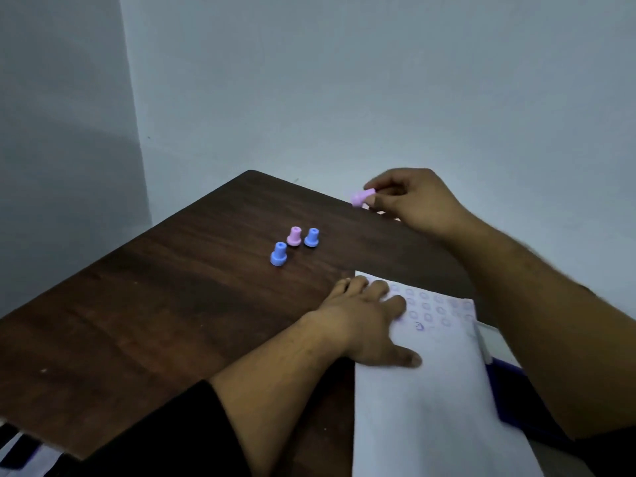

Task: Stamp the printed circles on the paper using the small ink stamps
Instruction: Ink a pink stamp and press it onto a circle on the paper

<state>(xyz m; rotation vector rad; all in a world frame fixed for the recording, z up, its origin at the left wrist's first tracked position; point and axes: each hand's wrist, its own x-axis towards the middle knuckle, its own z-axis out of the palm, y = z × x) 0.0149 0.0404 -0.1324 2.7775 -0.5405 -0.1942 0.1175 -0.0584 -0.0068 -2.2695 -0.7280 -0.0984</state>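
Observation:
A white paper (430, 390) with rows of printed circles lies at the right of the dark wooden table (155, 304); one blue stamped mark (419, 326) shows below the circles. My left hand (364, 321) rests flat on the paper's left edge, fingers spread. My right hand (413, 201) is raised over the table's far right edge, pinching a small pink stamp (361, 196) held sideways. Three more stamps stand upright mid-table: a blue stamp (278, 254), a pink one (294, 236) and a second blue one (311, 237).
A pale wall stands close behind the table, with a corner at the left. A blue object (516, 401) lies under the paper's right side, next to the table's right edge. A striped cloth (20, 456) shows at the bottom left.

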